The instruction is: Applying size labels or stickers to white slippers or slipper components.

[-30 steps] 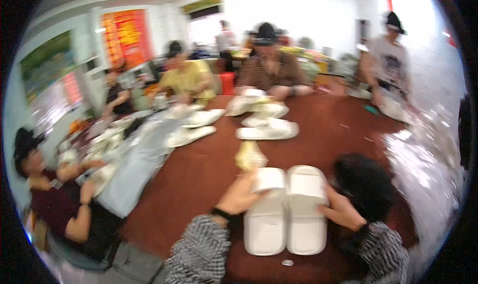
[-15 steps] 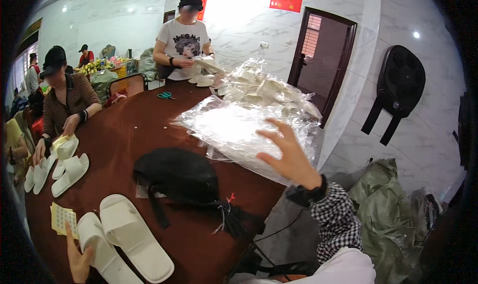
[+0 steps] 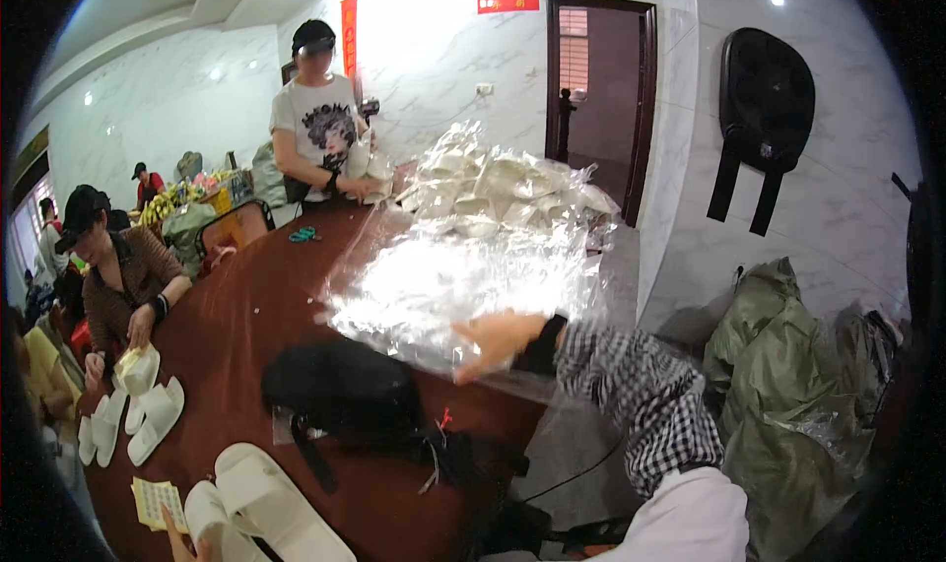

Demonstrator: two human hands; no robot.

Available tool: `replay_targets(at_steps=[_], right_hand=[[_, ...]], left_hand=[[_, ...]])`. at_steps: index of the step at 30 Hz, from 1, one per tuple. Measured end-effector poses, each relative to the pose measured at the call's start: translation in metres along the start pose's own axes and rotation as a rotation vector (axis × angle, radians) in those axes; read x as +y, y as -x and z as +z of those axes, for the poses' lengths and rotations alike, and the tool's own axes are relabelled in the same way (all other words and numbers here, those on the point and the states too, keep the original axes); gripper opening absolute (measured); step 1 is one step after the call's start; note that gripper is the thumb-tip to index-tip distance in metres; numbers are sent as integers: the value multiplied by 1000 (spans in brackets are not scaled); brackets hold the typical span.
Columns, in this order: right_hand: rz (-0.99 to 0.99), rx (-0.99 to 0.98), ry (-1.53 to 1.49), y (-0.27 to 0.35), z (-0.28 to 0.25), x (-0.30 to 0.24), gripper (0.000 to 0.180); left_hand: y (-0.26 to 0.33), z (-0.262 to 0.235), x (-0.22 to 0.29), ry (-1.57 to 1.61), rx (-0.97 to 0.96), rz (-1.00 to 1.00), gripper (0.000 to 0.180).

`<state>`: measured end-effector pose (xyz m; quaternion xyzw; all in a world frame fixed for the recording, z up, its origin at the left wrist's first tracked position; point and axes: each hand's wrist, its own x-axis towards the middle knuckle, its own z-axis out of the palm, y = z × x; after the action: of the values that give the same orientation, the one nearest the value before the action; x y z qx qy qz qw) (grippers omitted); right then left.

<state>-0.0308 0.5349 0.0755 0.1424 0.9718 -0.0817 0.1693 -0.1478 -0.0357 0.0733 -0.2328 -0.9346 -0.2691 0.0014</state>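
Note:
My right hand (image 3: 498,339) reaches out over the near edge of a pile of clear plastic bags (image 3: 458,276). It is blurred, with the fingers stretched out and nothing seen in them. At the lower left, my left hand (image 3: 185,539) is partly cut off by the frame. Its finger and thumb stand apart, the finger at the edge of a yellow-backed sticker sheet (image 3: 156,500), the thumb beside a pair of white slippers (image 3: 261,493). A soft black bag or cap (image 3: 340,390) with dark tassels lies between my hands.
Across the brown table (image 3: 236,316), a person (image 3: 320,133) handles slippers beside a heap of bagged slippers (image 3: 503,188). Another person (image 3: 128,271) works at the left near more white slippers (image 3: 156,419). Green scissors (image 3: 304,234) lie far off; green sacks (image 3: 778,385) stand right.
My right hand has come down and left onto the plastic bags. The view has shifted, and less of my left hand shows. The person across the table has lowered the slippers.

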Motion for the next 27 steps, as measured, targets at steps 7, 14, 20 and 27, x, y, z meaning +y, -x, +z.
replay_targets(at_steps=[7,14,20,27], right_hand=[[-31,360,425,37,48,4,88],[-69,618,515,28,13,82,28],[-183,667,405,37,-19,133,45],[47,350,190,15,24,49,107]], left_hand=[[-2,10,-27,178,-39,-10,72],[-7,10,-31,32,-26,-35,73],[-10,16,-48,254,-49,-73,75],[-5,7,-25,77,-54,-101,73]])
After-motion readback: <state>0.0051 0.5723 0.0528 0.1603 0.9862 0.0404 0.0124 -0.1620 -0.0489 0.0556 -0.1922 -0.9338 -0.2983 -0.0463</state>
